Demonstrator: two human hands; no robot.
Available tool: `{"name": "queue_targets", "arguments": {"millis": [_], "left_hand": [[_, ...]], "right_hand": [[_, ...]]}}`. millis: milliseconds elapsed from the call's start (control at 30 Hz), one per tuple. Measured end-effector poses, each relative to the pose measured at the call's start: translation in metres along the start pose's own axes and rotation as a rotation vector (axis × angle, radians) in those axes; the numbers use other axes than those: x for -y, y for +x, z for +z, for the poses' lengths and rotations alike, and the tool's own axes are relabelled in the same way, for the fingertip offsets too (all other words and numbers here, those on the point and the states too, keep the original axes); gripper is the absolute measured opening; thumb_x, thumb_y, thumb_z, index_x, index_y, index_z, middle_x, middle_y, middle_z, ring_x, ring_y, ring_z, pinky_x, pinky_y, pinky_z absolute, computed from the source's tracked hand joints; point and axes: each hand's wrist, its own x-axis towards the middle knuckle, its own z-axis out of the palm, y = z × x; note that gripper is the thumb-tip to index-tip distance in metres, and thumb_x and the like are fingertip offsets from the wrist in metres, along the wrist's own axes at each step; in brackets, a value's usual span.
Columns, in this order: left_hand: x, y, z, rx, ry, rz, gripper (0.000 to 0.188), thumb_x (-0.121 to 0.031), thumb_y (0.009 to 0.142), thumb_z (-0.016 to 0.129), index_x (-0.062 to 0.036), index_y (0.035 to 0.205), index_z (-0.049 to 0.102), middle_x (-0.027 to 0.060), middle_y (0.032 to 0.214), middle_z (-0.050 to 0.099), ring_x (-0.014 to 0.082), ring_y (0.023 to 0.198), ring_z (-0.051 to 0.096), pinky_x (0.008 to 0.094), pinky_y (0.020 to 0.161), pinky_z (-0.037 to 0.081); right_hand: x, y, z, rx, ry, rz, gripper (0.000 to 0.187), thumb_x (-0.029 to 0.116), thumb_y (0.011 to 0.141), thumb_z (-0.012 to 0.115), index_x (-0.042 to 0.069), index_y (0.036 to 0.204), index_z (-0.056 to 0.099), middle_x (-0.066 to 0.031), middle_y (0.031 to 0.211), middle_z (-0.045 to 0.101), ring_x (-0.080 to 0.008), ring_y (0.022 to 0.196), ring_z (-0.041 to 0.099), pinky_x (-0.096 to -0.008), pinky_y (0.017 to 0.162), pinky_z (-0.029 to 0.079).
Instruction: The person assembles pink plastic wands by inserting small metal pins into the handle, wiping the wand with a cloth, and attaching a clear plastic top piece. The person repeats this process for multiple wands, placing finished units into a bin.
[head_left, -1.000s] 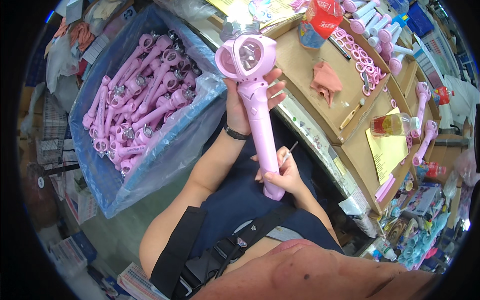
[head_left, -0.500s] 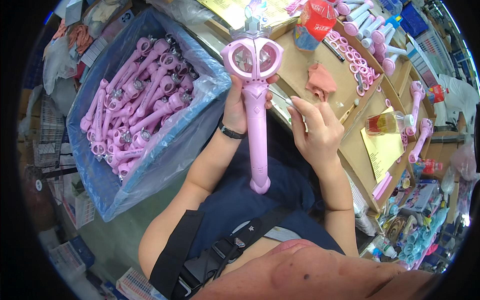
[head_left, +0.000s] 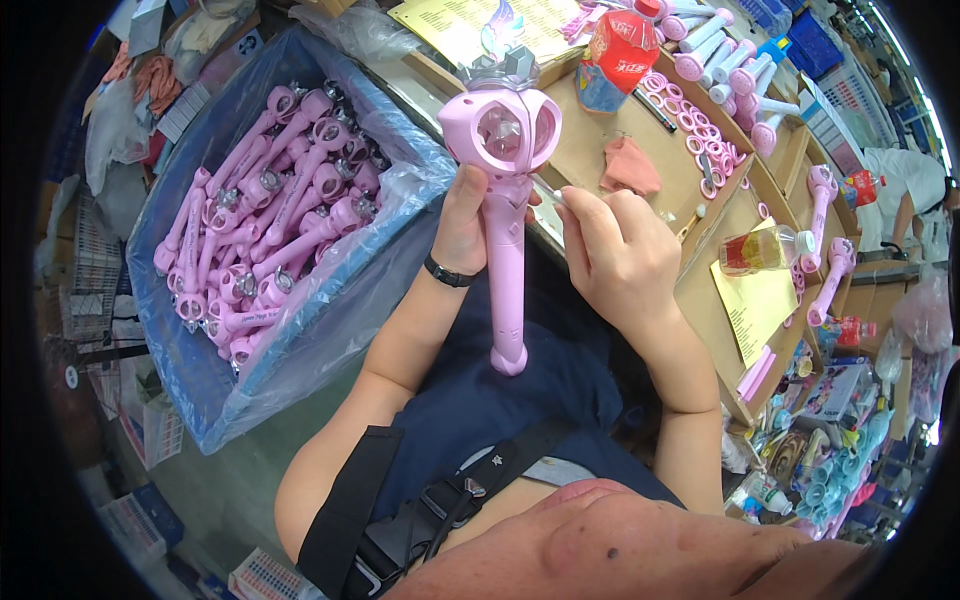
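My left hand [head_left: 462, 222] is closed round the neck of a pink toy wand [head_left: 507, 270]. The wand stands upright in front of my dark blue clothing, with its grey crown and clear winged top at the far end. Its round head has oval openings with a clear faceted piece inside. My right hand [head_left: 622, 255] is closed in a pinch just right of the wand's neck. Between its thumb and forefinger shows a small white tip [head_left: 558, 197] of a thin stick; the rest of the stick is hidden.
On the left stands a blue plastic-lined bin [head_left: 210, 400] full of similar wands. Right of me, a cardboard-lined bench [head_left: 590, 150] carries an orange cloth [head_left: 630, 166], pink rings [head_left: 700, 135], a red-labelled bottle [head_left: 618, 60], a lying bottle [head_left: 765, 250] and yellow paper [head_left: 742, 318].
The wand has turned slightly about its length, and its head has tipped a little left. My right hand has shifted slightly left; the thin dark shaft seen before no longer shows.
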Motion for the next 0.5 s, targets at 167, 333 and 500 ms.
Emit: {"name": "queue_targets", "arguments": {"millis": [167,333,500], "left_hand": [[0.000,-0.001,0.002,-0.038,-0.016,-0.004,0.056,-0.049,0.085,0.062,-0.0042,0.115,0.049,0.0117,0.097,0.063,0.0218,0.082,0.066,0.0305,0.065,0.056],[-0.001,-0.003,0.007,0.007,-0.012,0.018,0.056,-0.047,0.085,0.063,-0.0043,0.117,0.048,0.0109,0.097,0.062,0.0211,0.082,0.066,0.0295,0.065,0.056],[-0.003,-0.003,0.012,0.040,-0.004,0.024,0.056,-0.043,0.086,0.064,-0.0051,0.121,0.044,0.0105,0.100,0.061,0.0204,0.082,0.065,0.0292,0.065,0.056]], "right_hand": [[-0.001,0.000,0.000,0.021,0.017,0.014,0.018,0.008,0.075,0.072,0.008,0.091,0.063,-0.0035,0.065,0.047,-0.0191,0.055,0.051,-0.0316,0.047,0.041],[-0.002,-0.001,0.002,0.021,0.049,0.011,0.019,0.008,0.075,0.072,0.008,0.092,0.063,-0.0039,0.065,0.047,-0.0197,0.054,0.051,-0.0319,0.047,0.041],[-0.001,-0.005,0.001,0.008,0.043,0.033,0.019,0.009,0.075,0.072,0.008,0.091,0.063,-0.0040,0.064,0.047,-0.0201,0.053,0.051,-0.0321,0.047,0.041]]}}
